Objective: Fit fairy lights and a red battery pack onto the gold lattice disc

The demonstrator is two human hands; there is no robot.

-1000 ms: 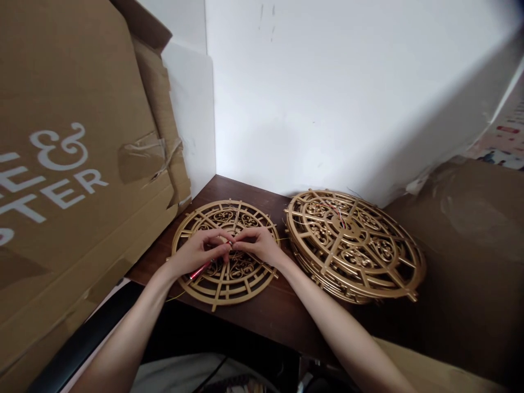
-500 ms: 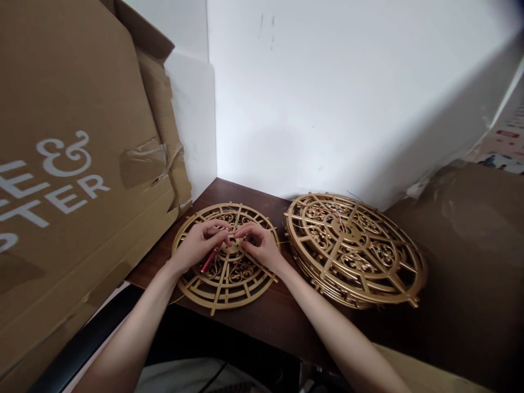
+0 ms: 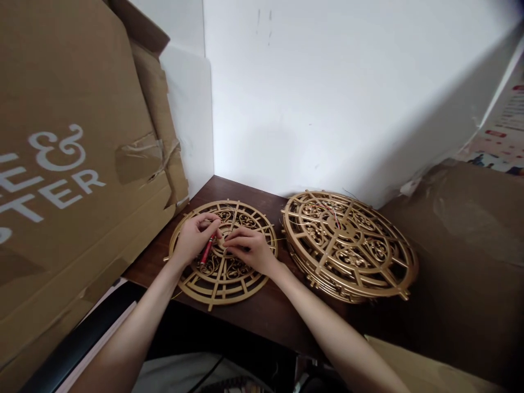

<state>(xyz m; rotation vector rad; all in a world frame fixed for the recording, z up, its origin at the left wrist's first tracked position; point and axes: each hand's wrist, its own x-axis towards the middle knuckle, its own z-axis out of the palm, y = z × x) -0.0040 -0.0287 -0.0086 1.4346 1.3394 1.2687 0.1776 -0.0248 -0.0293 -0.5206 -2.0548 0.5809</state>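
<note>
Your left hand (image 3: 193,241) and right hand (image 3: 250,250) are both bare, and so are your slim forearms (image 3: 141,314), narrowing towards the wrists. Below the worktop's (image 3: 282,322) near edge you wear pale grey cloth (image 3: 174,374), its upper outline rounded, with a thin dark line (image 3: 208,374) slanting across it.

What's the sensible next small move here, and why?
Probably bring the red tool, held in the left hand, a little closer to the right hand: its fingers are gathered over the middle of the flat gold disc, while the tool sits off to their left. What they pinch, if anything, is too small to tell.
</note>
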